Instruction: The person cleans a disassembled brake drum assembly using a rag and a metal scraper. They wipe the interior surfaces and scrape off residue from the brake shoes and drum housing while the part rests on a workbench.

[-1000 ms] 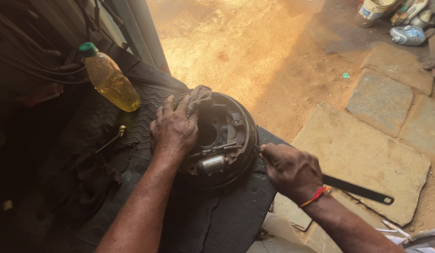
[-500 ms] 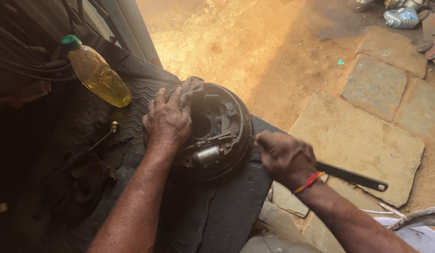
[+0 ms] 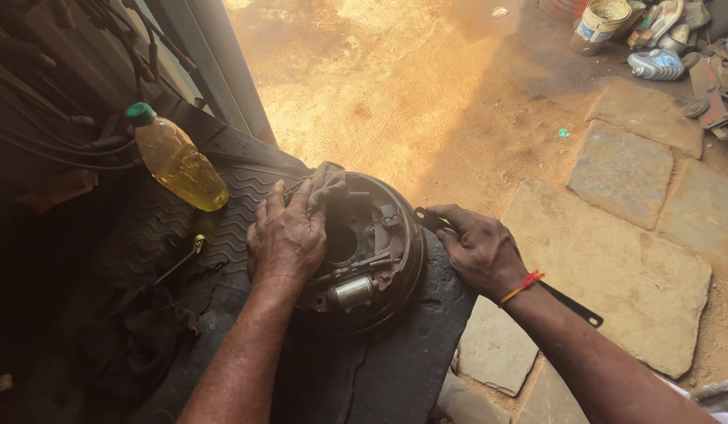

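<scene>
A round, greasy drum brake assembly (image 3: 372, 251) lies on a black ribbed rubber mat (image 3: 167, 228). My left hand (image 3: 289, 235) presses down on its left side, fingers over a dirty grey rag (image 3: 328, 184) at the top edge. My right hand (image 3: 478, 247) sits at the assembly's right rim, closed around a long flat black metal tool (image 3: 572, 305) whose tip touches the rim and whose tail sticks out past my wrist. A red thread band circles that wrist.
A plastic bottle of yellow liquid (image 3: 175, 161) with a green cap lies on the mat at the left, a small metal part (image 3: 183, 259) below it. Stone slabs (image 3: 615, 267) and sandy ground lie to the right. A bucket (image 3: 599, 23) and scrap stand far right.
My right hand has moved up and in to the brake's right rim with the tool. The left hand stays on the assembly. The view has shifted slightly.
</scene>
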